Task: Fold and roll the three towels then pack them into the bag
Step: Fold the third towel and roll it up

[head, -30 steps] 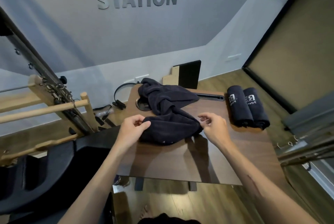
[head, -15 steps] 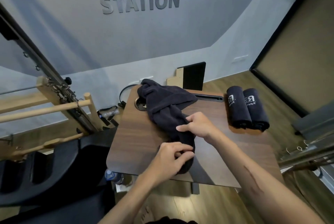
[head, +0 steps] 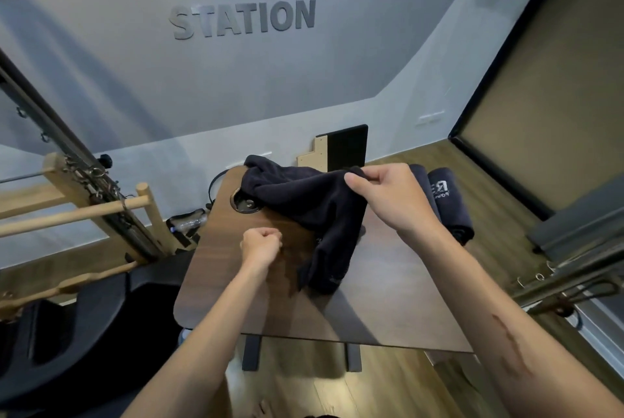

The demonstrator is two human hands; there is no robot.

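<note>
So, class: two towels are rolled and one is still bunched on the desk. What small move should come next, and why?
Probably the left hand, now a fist holding nothing, should take another edge of the dark towel that the right hand pinches aloft, to spread it flat for folding.

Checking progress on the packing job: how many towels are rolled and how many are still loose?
Rolled towels: 2
Loose towel: 1, pinched by the right hand
Total: 3
</note>
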